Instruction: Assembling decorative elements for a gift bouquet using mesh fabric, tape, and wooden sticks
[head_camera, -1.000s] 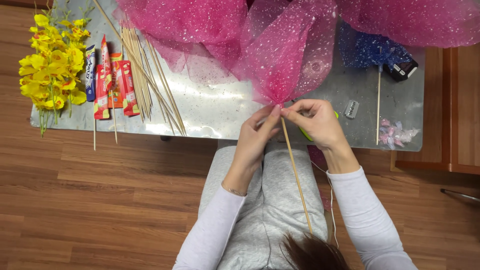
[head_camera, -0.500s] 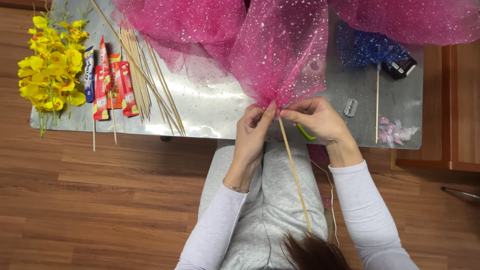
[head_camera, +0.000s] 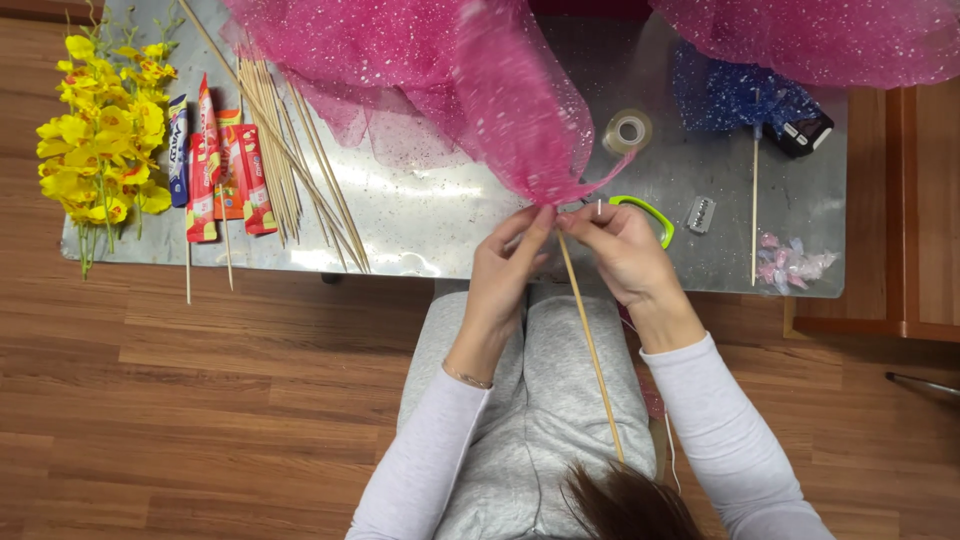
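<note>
Pinching the gathered lower end of a pink glittered netting (head_camera: 500, 100), the left hand (head_camera: 505, 275) and right hand (head_camera: 620, 250) meet fingertip to fingertip at the near edge of the metal table (head_camera: 450, 230). Both hands close on the top of a thin wooden stick (head_camera: 590, 340), which slants from the pinch down over the person's lap. Netting fans upward and to the far left from that point. Just right of the right hand lies a green-handled tool (head_camera: 650, 212); a tape roll (head_camera: 628, 130) sits farther off. At far left lie yellow artificial flowers (head_camera: 100, 130), wrapped bars (head_camera: 215, 160) and a bundle of spare sticks (head_camera: 285, 150).
</note>
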